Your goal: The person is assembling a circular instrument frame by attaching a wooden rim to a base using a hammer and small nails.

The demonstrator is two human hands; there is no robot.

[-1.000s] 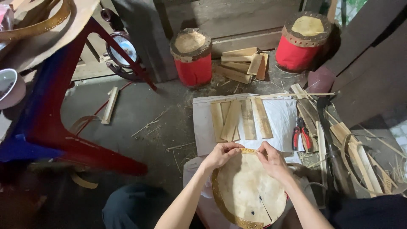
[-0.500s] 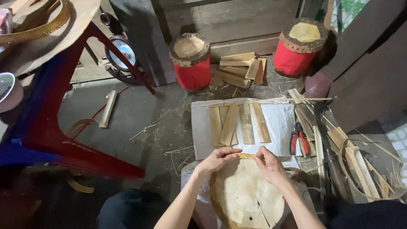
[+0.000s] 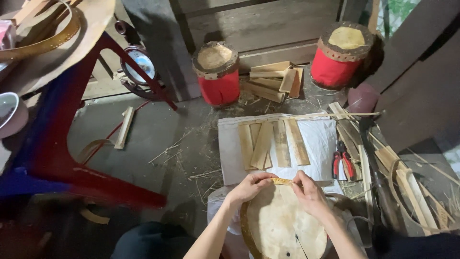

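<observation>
Both hands, left hand (image 3: 250,186) and right hand (image 3: 310,192), pinch shut on the far rim of the drum skin (image 3: 282,225) just below the white cloth (image 3: 321,144); I'd keep tension even.

Drum skin (image 3: 282,225) bottom beyond frame edge

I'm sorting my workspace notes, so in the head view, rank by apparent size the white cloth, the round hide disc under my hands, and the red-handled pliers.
1. white cloth
2. hide disc, though it is nearer the camera and partly cut off, so these two are uncertain
3. red-handled pliers, clearly smallest
</observation>
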